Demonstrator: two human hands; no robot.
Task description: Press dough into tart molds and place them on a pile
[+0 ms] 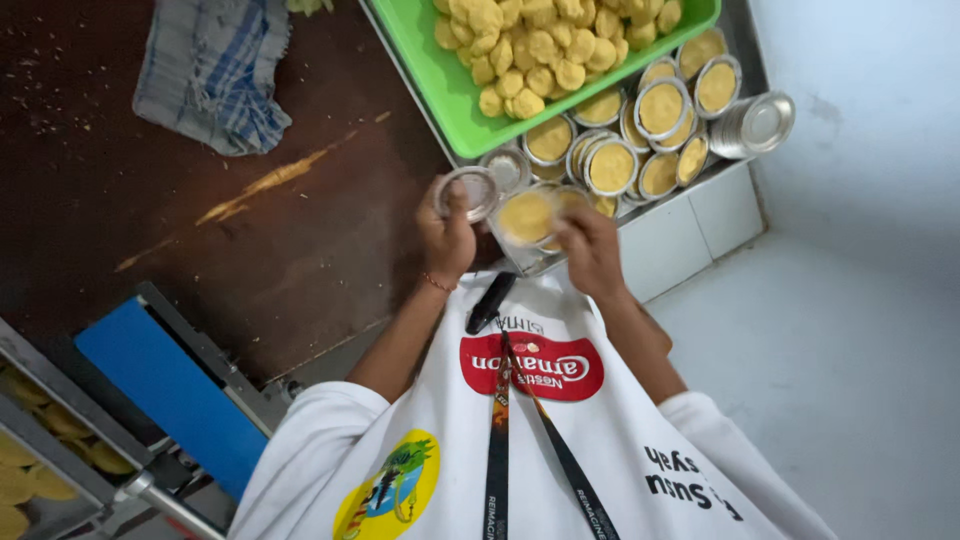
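My left hand is raised over the near edge of a metal tray and holds a small empty round metal tin in its fingertips. Just to its right, my right hand grips a similar tin filled with yellow dough. The two tins are close together but apart. Behind them the metal tray carries several round tins filled with dough. A green plastic tray heaped with yellow dough balls rests over the metal tray's far part.
A stack of empty tins lies on its side at the metal tray's right end. A blue checked cloth sits on the dark brown table. A blue panel and a rack with yellow pieces are at lower left.
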